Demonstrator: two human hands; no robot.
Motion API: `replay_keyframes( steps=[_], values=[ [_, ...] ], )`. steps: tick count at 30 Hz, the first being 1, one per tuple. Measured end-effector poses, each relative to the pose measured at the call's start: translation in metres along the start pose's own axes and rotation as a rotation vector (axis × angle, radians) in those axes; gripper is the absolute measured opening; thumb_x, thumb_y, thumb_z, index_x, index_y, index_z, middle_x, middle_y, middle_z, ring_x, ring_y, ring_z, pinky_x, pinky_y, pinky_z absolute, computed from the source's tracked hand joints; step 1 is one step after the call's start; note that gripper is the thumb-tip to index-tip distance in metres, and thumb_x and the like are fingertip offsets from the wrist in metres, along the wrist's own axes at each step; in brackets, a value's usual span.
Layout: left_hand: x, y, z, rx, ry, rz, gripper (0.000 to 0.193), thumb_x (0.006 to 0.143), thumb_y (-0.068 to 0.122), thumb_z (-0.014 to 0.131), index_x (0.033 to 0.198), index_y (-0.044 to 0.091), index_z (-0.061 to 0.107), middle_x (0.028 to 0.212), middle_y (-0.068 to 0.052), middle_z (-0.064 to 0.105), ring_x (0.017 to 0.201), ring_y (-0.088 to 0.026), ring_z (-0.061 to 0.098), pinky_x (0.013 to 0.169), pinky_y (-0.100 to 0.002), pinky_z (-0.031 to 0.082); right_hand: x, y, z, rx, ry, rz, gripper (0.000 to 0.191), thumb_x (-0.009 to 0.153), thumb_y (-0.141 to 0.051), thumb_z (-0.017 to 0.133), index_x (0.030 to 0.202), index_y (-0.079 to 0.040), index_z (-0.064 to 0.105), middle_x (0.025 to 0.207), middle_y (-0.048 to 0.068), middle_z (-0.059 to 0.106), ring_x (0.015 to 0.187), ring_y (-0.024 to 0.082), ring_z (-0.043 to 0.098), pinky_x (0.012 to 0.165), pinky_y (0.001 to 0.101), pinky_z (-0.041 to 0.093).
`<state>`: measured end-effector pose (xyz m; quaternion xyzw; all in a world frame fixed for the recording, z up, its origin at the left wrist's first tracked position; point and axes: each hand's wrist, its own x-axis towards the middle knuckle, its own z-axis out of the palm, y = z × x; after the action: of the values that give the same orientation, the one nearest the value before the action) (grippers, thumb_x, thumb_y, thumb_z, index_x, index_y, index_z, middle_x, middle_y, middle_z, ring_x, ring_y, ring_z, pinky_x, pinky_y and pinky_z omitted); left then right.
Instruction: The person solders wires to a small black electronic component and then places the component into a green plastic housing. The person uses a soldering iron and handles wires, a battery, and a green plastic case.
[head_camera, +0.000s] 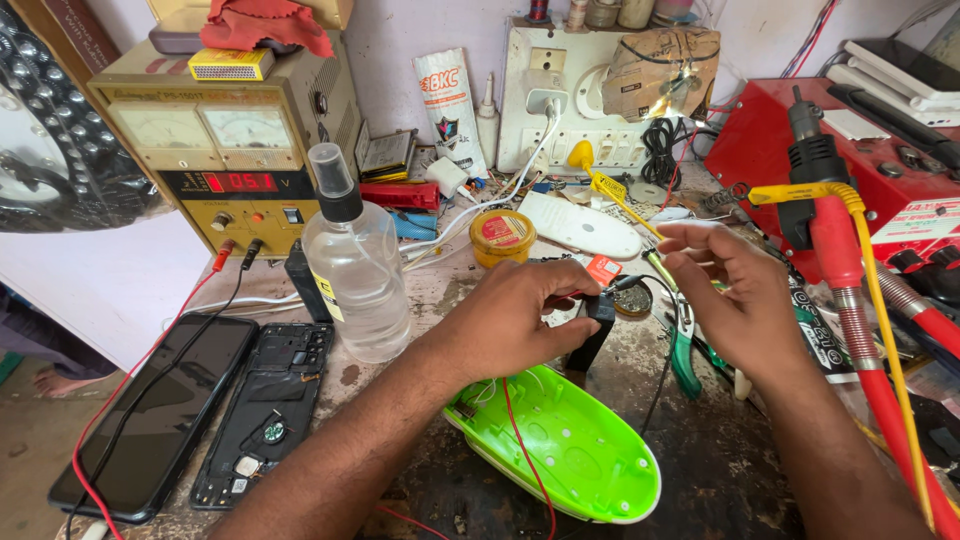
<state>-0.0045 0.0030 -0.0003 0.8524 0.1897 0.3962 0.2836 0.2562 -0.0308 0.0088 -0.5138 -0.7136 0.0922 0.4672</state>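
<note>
Left hand (520, 315) pinches a black block (590, 340) upright above the green shell (570, 450); right hand (735, 300), at three o'clock, pinches a thin wire (660, 268).

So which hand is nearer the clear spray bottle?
Left. The left hand is just right of the spray bottle, above the green shell; the right hand is farther right.

Under your hands you have a lime-green shell (570, 450) crossed by a red wire (520, 440). Your spray bottle (355, 270) is clear with a black collar, and your power supply (230, 140) is tan with red digits.
</note>
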Motion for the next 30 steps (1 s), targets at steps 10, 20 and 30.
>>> replay_keyframes(
  steps=[10, 20, 30],
  values=[
    [-0.0001, 0.0033, -0.0012, 0.007, -0.014, -0.035, 0.036, 0.087, 0.021, 0.078, 0.118, 0.003, 0.069, 0.105, -0.011, 0.077, 0.096, -0.023, 0.077, 0.086, -0.035, 0.061, -0.0072, -0.0017, 0.0022, -0.019, -0.114, 0.164, 0.030, 0.105, -0.014, 0.066, 0.134, -0.010, 0.076, 0.086, 0.017, 0.067, 0.076, 0.017, 0.057, 0.074, 0.0340, 0.046],
    [-0.0009, 0.0037, -0.0029, 0.086, -0.032, -0.022, 0.045, 0.080, 0.022, 0.082, 0.119, 0.005, 0.067, 0.108, -0.012, 0.075, 0.101, -0.026, 0.076, 0.088, -0.038, 0.060, -0.0049, -0.0031, 0.0011, -0.042, -0.064, -0.187, 0.036, 0.091, -0.001, 0.063, 0.126, -0.007, 0.069, 0.115, 0.006, 0.076, 0.109, 0.014, 0.067, 0.098, 0.0315, 0.050],
    [-0.0022, 0.0023, -0.0012, 0.069, -0.025, 0.001, 0.042, 0.085, 0.024, 0.079, 0.121, 0.008, 0.064, 0.112, -0.010, 0.075, 0.099, -0.027, 0.076, 0.085, -0.039, 0.060, -0.0048, -0.0051, 0.0038, -0.066, -0.041, -0.168, 0.034, 0.090, -0.009, 0.071, 0.124, -0.009, 0.070, 0.114, 0.006, 0.076, 0.110, 0.015, 0.069, 0.096, 0.0306, 0.052]
  ],
)
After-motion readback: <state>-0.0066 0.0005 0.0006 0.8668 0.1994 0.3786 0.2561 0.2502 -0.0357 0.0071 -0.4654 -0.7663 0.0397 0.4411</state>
